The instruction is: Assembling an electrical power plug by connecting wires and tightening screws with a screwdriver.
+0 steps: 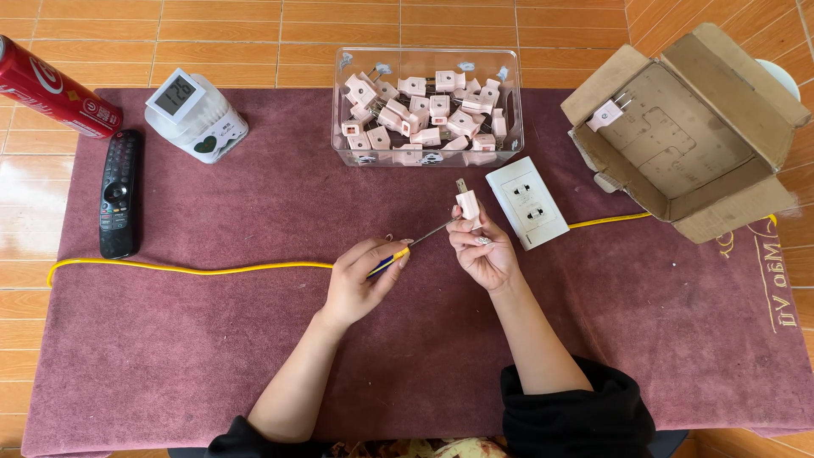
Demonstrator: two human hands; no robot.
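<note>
My right hand holds a pale pink plug upright, its metal prongs pointing away from me. My left hand grips a small screwdriver with a blue and yellow handle; its thin metal shaft reaches to the side of the plug. Both hands hover over a dark red mat. A yellow cable runs across the mat beneath my hands.
A clear plastic box with several pink plugs stands behind my hands. A white wall socket plate lies to the right. An open cardboard box holds one plug. A black remote, a white clock jar and a red can sit at left.
</note>
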